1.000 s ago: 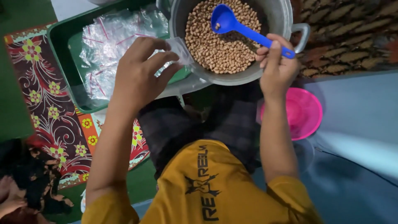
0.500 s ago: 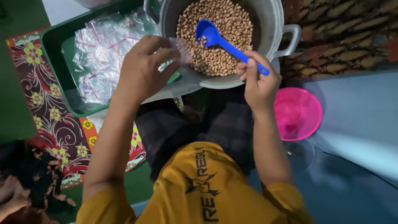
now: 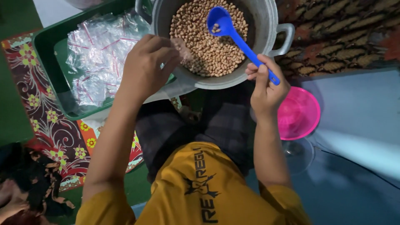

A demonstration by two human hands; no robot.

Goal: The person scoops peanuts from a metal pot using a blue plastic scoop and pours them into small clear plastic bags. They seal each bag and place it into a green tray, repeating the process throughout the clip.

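A flowery red cloth (image 3: pixel 50 133) is spread at the far left. Next to it a green plastic tray (image 3: pixel 46 62) is set, and shiny, crinkly clear bags (image 3: pixel 98 62) with thin red strips are piled in it. The left hand (image 3: pixel 146 68) is held over the near rim of the pot, with the arm stretched out and the fingers curled down. A small clear bag (image 3: pixel 183 50) is pinched in them, and a few nuts can be seen inside it. A round grey metal pot (image 3: pixel 271 25) with side handles is placed in the middle, and it is filled with small, smooth, tan nuts (image 3: pixel 204 46). A blue plastic scoop (image 3: pixel 233 31) is lifted above them, with a few nuts in its bowl. Its long handle is gripped tightly in the closed right hand (image 3: pixel 266 89). A round pink plastic bowl (image 3: pixel 302 112) is seen further right.
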